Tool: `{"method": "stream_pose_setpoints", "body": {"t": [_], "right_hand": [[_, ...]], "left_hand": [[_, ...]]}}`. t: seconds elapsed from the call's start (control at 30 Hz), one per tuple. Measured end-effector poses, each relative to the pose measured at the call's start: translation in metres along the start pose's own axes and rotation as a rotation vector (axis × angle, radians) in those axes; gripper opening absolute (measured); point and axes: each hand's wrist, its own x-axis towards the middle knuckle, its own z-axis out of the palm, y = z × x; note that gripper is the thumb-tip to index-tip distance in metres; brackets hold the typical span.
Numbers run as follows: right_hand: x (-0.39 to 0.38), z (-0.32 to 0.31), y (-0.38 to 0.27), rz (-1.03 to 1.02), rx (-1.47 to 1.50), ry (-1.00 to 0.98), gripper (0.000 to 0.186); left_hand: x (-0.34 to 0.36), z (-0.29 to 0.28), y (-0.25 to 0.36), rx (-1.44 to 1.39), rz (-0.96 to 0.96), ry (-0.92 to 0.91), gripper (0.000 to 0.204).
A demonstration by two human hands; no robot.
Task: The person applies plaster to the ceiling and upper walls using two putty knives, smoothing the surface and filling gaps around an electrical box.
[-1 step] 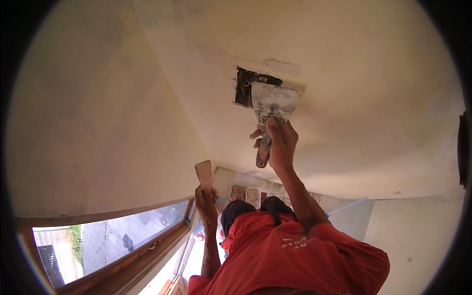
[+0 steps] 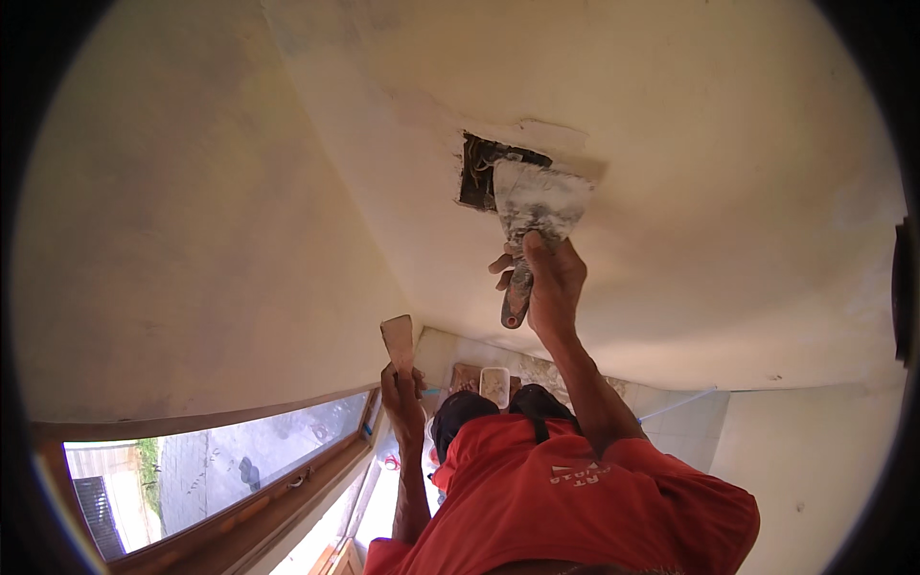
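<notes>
My right hand (image 2: 556,283) is closed round the dark handle of a wide putty knife (image 2: 541,196), its blade smeared with white and grey filler. That blade lies at the wall beside a dark rectangular recess (image 2: 477,174) with wires inside, covering the recess's lower right part. A strip of raised filler (image 2: 556,134) shows along the upper right of the opening. Lower and to the left, my left hand (image 2: 402,388) grips a second, narrower putty knife (image 2: 398,340) upright, with its pale blade pointing up and away from the wall hole.
A wooden-framed window (image 2: 278,479) runs along the lower left. Below me, a white rectangular tub (image 2: 494,386) of pale material stands near my feet on a brown surface. A wall corner (image 2: 355,192) lies left of the recess. A dark object (image 2: 902,292) sits at the far right edge.
My right hand and the wide putty knife have shifted slightly to the right along the wall. My left hand stays nearly still.
</notes>
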Motion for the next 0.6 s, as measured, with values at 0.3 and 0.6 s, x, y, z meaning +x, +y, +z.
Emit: {"method": "stream_pose_setpoints", "body": {"t": [0.3, 0.6], "right_hand": [[0.015, 0.021, 0.002, -0.038, 0.088, 0.058, 0.022], [0.019, 0.029, -0.017, -0.097, 0.023, 0.036, 0.022]], "left_hand": [[-0.002, 0.002, 0.003, -0.001, 0.011, -0.007, 0.022], [0.002, 0.001, 0.007, -0.021, 0.004, 0.002, 0.023]]}}
